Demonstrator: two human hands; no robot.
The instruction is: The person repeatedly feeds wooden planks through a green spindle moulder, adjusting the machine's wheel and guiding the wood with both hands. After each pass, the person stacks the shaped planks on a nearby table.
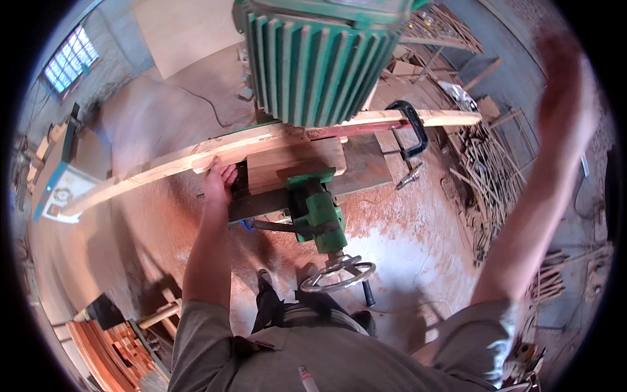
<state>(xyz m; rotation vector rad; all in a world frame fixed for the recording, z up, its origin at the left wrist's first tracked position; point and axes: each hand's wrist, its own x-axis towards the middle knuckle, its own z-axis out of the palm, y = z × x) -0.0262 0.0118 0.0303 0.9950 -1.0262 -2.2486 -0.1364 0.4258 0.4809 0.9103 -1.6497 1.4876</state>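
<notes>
A long pale wooden board (150,164) lies across a green machine, under its ribbed motor housing (313,65). My left hand (219,183) grips the near edge of this board, left of a wooden block (281,166) in the machine's vise (320,212). Toward the board's right end, a black C-clamp (418,130) sits over it and a reddish wood strip (359,128). High at the far right is my right hand (565,62), raised away from the machine and smeared by motion; its fingers cannot be made out. Whatever tool works under the motor is hidden.
A metal handwheel (338,274) sticks out toward me below the vise. Piled wood sticks (486,189) cover the floor at right. Stacked reddish timber (108,349) stands at lower left, and a white-fronted cabinet (68,189) at far left, near the board's end.
</notes>
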